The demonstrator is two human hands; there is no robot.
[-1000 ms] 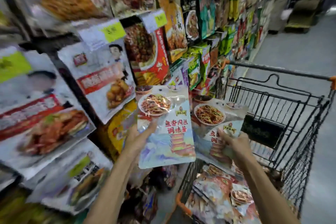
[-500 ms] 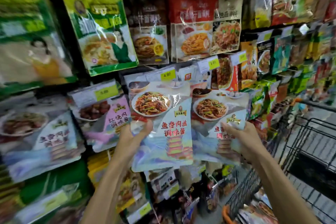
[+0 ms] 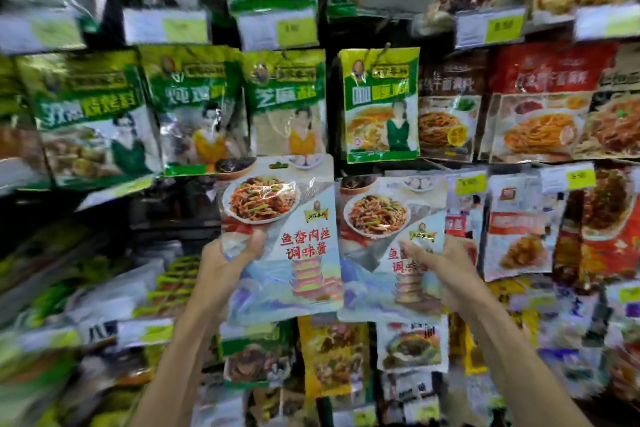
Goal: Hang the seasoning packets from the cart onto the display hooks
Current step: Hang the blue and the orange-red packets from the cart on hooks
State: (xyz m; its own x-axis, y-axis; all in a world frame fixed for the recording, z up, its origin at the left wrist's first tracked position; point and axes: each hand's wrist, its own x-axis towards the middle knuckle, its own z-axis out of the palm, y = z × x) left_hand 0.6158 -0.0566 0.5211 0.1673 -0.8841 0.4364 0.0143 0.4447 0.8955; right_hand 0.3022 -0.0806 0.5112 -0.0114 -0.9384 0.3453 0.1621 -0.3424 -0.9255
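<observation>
"Seasoning packets: how many is the person holding?" the first is asking.

"Two alike in the head view, each showing a plate of shredded meat. The left hand is gripping the left-hand packet at its left edge, thumb lying across the front and fingers curling behind. The right hand is pinching the right-hand packet the same way, thumb on the front and fingers wrapping the right edge."

"Are the two touching?"

"They are overlapping between the hands. The left-hand packet is sitting slightly higher, with its right edge lying in front."

"What is hanging around them?"

"Above the hands, green packets are hanging in a row, a curry packet just above the gap between the held ones. Above and right of the right hand, red noodle packets are hanging. Yellow price tags are showing right of the right hand, and a yellow packet is hanging below, between the forearms. The edges are blurring."
</observation>
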